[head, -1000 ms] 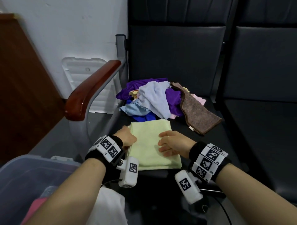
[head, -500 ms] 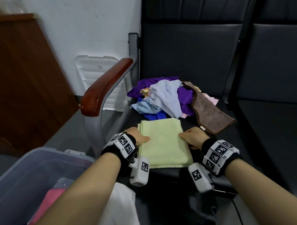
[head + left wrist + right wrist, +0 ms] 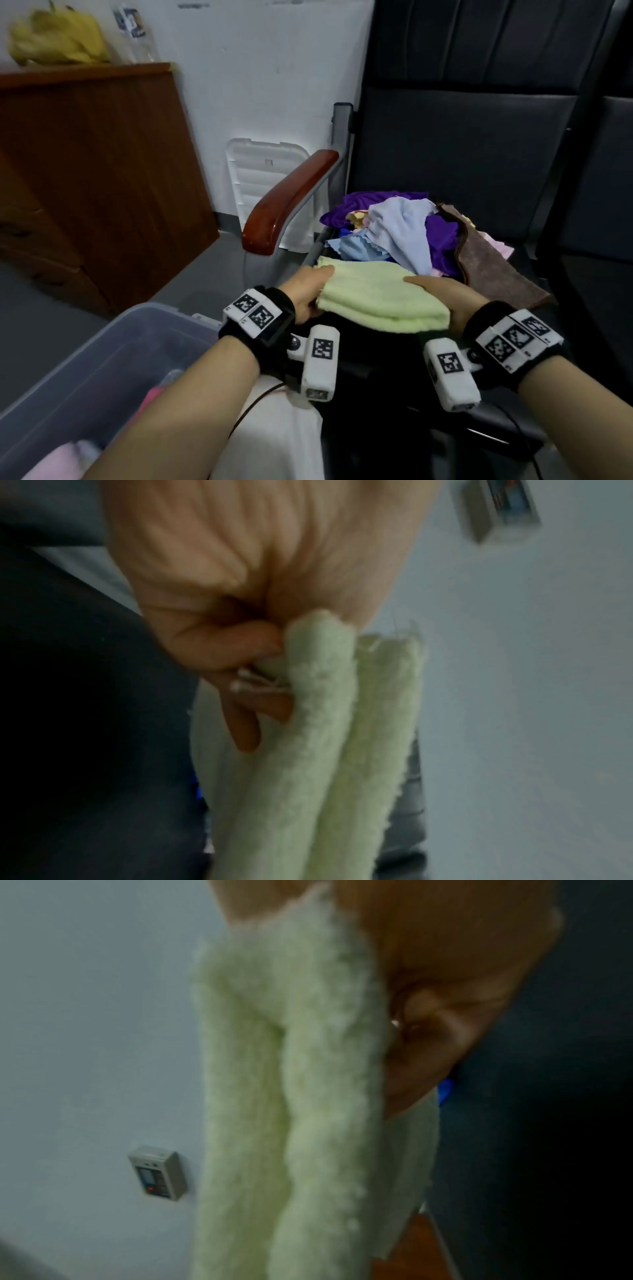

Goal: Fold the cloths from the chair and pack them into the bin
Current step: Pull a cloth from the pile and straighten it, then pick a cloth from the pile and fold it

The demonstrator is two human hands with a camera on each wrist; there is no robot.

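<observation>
A folded pale green cloth (image 3: 376, 298) is lifted off the black chair seat (image 3: 534, 253), held at both ends. My left hand (image 3: 308, 291) grips its left edge, thumb on top and fingers curled beneath, as the left wrist view shows on the green cloth (image 3: 325, 723). My right hand (image 3: 445, 294) grips the right edge of the green cloth (image 3: 291, 1069). Behind lies a pile of unfolded cloths (image 3: 404, 229) in purple, light blue, pink and brown. The clear plastic bin (image 3: 102, 370) stands at the lower left with a pink cloth (image 3: 58, 459) inside.
A red-brown wooden armrest (image 3: 287, 202) on a grey metal frame stands between the chair and the bin. The white bin lid (image 3: 260, 178) leans on the wall. A wooden cabinet (image 3: 85, 171) with bananas (image 3: 54, 41) on top stands at the left.
Both hands went from pressing the green cloth flat on the seat to gripping its two ends and lifting it. The view has swung left toward the bin.
</observation>
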